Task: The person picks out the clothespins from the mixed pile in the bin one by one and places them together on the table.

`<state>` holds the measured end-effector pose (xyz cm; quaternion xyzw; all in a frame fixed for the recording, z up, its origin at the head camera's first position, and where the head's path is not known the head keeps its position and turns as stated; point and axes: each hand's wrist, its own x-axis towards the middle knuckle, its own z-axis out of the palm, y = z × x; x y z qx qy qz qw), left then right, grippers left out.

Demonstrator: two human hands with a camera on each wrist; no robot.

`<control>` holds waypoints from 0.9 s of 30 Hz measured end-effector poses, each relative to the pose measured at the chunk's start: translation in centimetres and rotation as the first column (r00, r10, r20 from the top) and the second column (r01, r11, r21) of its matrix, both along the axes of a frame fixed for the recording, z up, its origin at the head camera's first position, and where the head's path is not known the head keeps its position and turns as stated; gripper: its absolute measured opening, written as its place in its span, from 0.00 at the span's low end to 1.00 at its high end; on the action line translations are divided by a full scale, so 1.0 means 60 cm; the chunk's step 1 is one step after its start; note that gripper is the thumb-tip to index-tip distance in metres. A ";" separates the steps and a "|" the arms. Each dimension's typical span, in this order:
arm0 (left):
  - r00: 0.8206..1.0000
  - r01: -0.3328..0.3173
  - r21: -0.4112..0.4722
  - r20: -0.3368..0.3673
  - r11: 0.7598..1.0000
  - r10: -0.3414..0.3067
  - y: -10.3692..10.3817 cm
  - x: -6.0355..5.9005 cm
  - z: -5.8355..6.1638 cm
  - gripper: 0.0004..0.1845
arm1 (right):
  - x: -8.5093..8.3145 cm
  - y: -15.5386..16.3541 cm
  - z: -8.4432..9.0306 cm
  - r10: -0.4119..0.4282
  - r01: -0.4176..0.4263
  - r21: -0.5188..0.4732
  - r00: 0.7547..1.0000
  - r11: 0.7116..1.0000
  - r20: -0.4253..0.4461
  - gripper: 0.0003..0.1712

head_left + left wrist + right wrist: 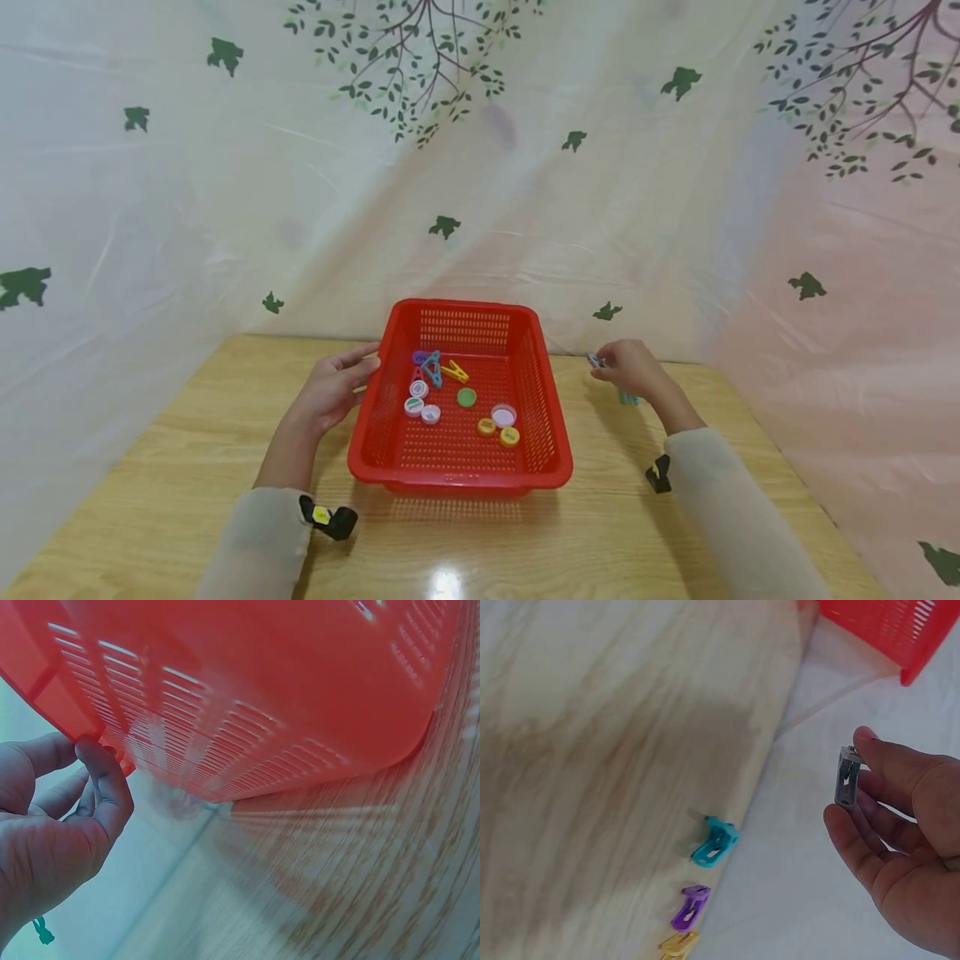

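A red plastic basket (461,481) with slotted walls stands on the wooden table. My left hand (339,385) pinches its left rim, and in the left wrist view the thumb and a bent finger of that hand (64,817) meet at the edge. To the right of the basket, my right hand (633,367) holds a small grey clothespin (847,778) between thumb and fingers, raised above the table. Below that hand lies a teal clothespin (715,841), with a purple clothespin (691,907) and a yellow clothespin (678,945) in a row beside it.
Inside the basket are a blue clothespin (432,367), a yellow clothespin (455,372) and several bottle caps, among them a green cap (467,397) and an orange cap (509,437). A leaf-printed curtain (510,250) hangs behind the wooden table (187,467).
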<state>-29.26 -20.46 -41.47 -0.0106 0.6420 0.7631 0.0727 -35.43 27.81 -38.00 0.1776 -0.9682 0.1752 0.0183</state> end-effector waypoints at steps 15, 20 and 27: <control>1.000 0.018 -0.004 -0.015 1.000 -0.018 0.001 -0.003 -0.002 0.30 | -0.008 0.013 -0.066 -0.009 0.008 0.017 0.998 1.000 0.064 0.10; 1.000 0.007 -0.003 -0.003 1.000 -0.007 0.000 -0.002 0.000 0.29 | -0.009 0.009 -0.071 -0.028 0.025 0.031 0.995 0.999 0.097 0.10; 1.000 0.012 -0.014 -0.001 1.000 -0.012 -0.002 0.000 0.001 0.30 | -0.007 0.008 -0.066 0.012 -0.017 0.059 0.997 0.998 0.082 0.12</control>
